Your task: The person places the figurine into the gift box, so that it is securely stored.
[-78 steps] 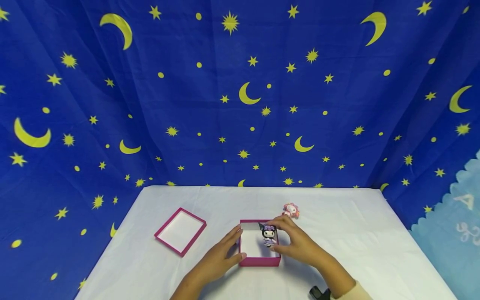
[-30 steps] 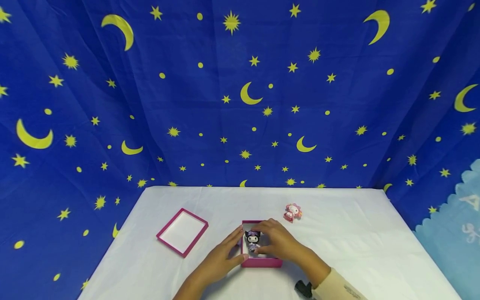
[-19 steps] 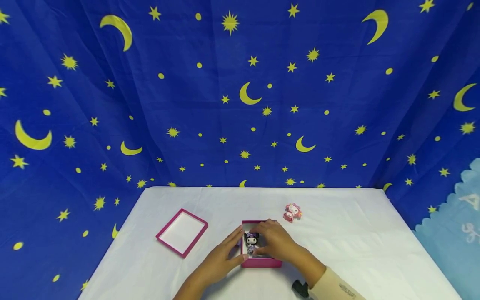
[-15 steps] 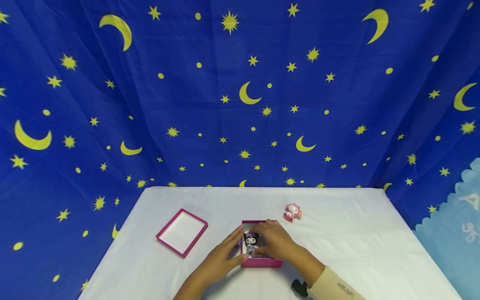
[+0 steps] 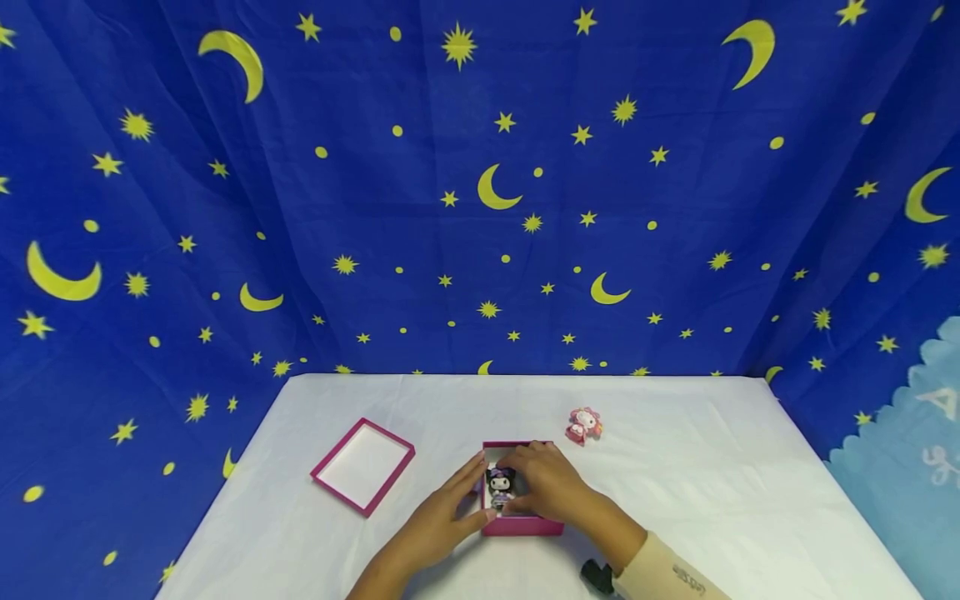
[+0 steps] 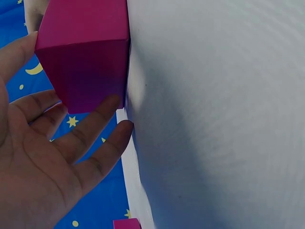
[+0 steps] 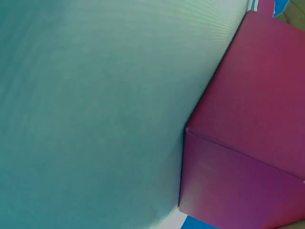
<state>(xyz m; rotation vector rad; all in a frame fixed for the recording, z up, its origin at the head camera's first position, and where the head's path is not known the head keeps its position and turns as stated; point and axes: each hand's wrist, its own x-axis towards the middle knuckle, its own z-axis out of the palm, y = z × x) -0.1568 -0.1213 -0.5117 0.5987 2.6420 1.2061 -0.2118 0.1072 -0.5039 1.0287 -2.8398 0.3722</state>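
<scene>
One figurine (image 5: 500, 490) has moved left inside the box (image 5: 522, 526).

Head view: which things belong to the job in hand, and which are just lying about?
In the job:
right hand, holding the Kuromi figurine
left hand, touching the magenta box

Lying apart:
pink-and-white figurine
magenta-rimmed lid, probably the box's

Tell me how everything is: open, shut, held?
Magenta rectangular cardboard box: open.
Magenta rectangular cardboard lid: off, white inside up.
Black-and-purple plastic figurine: held in the right grip.
Pink plastic figurine: unheld; lying or standing, unclear.
Left grip: touching the box.
White tablecloth: spread out.
Blue starry cloth backdrop: hanging.
</scene>
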